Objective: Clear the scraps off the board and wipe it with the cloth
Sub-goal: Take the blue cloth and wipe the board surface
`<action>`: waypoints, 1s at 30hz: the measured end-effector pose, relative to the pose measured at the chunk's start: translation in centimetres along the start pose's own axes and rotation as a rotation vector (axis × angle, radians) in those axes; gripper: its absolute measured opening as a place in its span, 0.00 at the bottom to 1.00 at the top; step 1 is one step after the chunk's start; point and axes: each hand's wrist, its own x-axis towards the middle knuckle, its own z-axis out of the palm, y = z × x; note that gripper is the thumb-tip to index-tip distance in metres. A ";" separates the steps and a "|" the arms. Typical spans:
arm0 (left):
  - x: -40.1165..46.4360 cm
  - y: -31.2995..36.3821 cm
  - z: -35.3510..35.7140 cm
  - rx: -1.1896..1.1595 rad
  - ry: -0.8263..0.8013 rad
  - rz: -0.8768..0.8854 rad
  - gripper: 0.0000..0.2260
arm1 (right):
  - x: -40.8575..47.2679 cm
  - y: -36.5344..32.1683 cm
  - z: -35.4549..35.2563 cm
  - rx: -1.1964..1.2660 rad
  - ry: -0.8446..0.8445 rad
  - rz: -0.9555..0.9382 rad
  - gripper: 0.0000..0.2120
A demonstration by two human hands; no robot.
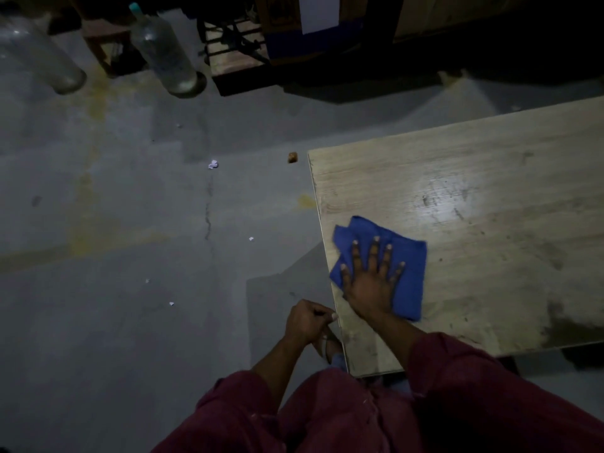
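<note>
We press our right hand point(371, 286), grip spread flat, on the cloth point(384, 256) near the board point(474, 191) edge, where it may slip off, while our left hand point(307, 320) grip curls at that edge.

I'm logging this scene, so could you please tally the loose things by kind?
Boards: 1 (board)
Cloths: 1 (blue cloth)
Bottles: 2 (bottle, second bottle)
White paper scraps on floor: 5, e.g. scrap
Brown bit: 1 (brown bit)
Total: 10

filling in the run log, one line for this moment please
right hand flat on blue cloth | light wooden board | left hand at board edge
</note>
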 end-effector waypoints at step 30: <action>-10.9 -2.5 7.0 -0.015 0.142 -0.050 0.19 | -7.7 4.0 1.2 -0.024 -0.012 -0.384 0.31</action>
